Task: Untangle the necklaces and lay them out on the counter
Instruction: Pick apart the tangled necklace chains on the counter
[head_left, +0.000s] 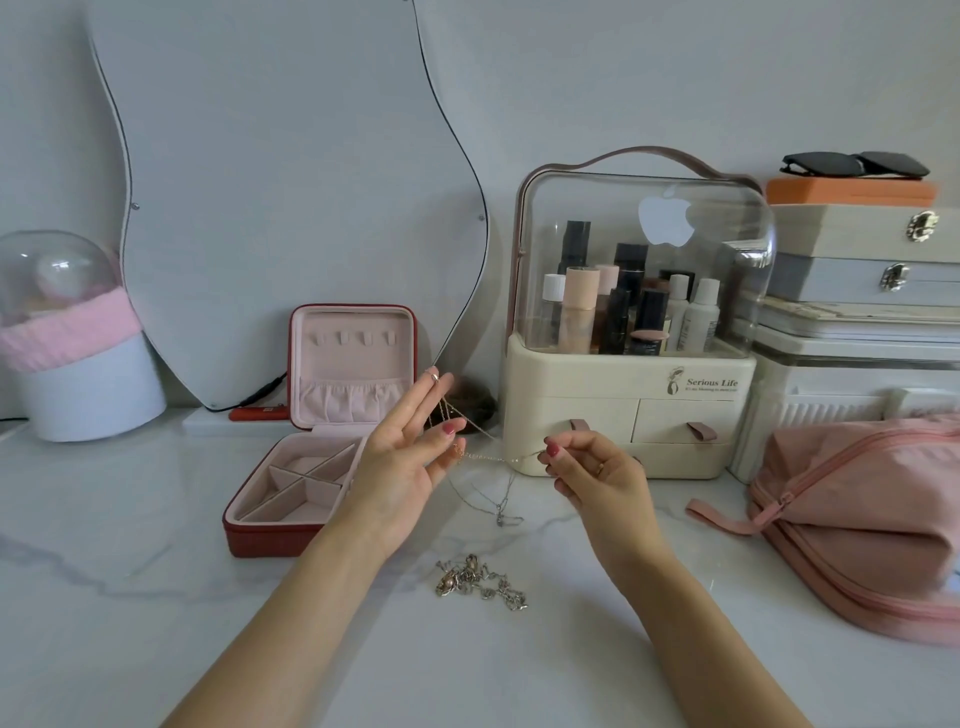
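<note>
Head view: right hand (597, 475) grip narrow, pinching thin gold chain (493, 458); left hand (402, 457) fingers spread, chain draped over them. Tangled metal necklaces (480, 582) heaped on marble desk (156, 597).

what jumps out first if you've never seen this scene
Two bare hands at centre: the left hand and right hand stretch a thin chain between them above the white counter. Below them lies a tangled heap of necklaces; to the left sits an open red jewellery box.
</note>
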